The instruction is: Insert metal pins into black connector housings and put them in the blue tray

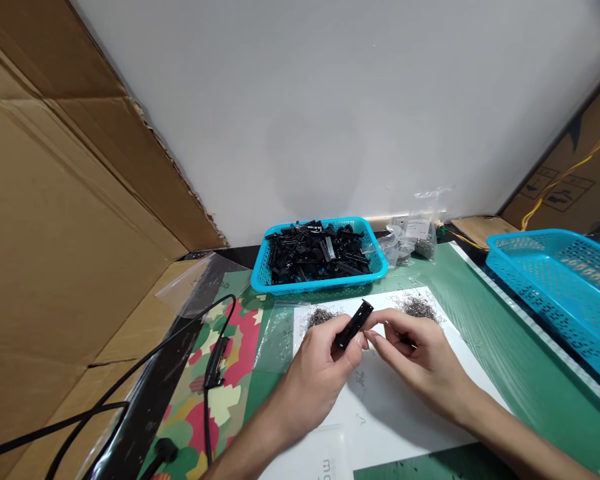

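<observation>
A narrow black plastic part point(355, 324) is gripped between the thumb and fingers of my left hand point(317, 370), its upper end tilted to the right. My right hand point(423, 357) meets it from the other side, index finger against the part and thumb tip close to my left thumb. The right fingers are closed in a pinch; anything between them is too small to make out. Both hands are above a white sheet of paper point(395, 433). On it lie a left pile point(321, 315) and a right pile point(418, 307) of tiny dark metal pieces, with some scattered loose.
Behind the hands, a blue basket point(305, 288) holds many black plastic parts. Another blue basket point(545, 277) stands at the right. Plastic bags point(420, 240) sit at the back. Black cables point(145, 357) cross the left side, beside a cardboard wall point(70, 173).
</observation>
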Action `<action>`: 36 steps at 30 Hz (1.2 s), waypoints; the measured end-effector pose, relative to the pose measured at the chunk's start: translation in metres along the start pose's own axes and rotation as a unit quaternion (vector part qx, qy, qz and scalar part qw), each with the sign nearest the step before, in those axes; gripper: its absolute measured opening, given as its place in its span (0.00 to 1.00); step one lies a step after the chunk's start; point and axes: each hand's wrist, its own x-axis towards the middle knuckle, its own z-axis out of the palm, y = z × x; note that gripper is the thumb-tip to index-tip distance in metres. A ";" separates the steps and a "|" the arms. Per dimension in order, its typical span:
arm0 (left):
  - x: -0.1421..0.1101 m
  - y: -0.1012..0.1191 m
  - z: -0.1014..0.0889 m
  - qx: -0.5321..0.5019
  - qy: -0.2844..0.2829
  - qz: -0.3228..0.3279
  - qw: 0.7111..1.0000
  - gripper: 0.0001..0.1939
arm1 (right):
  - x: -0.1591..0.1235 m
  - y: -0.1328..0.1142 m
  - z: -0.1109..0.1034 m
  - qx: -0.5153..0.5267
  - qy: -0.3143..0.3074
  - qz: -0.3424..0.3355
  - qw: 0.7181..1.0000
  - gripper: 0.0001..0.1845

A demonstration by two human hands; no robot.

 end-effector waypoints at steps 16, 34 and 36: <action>-0.004 0.004 -0.005 -0.034 -0.053 -0.052 0.997 0.21 | -0.006 0.011 -0.004 -0.279 0.055 -0.287 0.915 0.12; -0.010 0.010 -0.007 0.014 -0.056 -0.036 0.998 0.20 | -0.009 0.007 -0.006 -0.215 0.126 -0.215 0.944 0.10; -0.009 0.009 -0.006 0.021 -0.060 -0.023 0.998 0.21 | -0.010 0.006 -0.006 -0.234 0.130 -0.223 0.937 0.09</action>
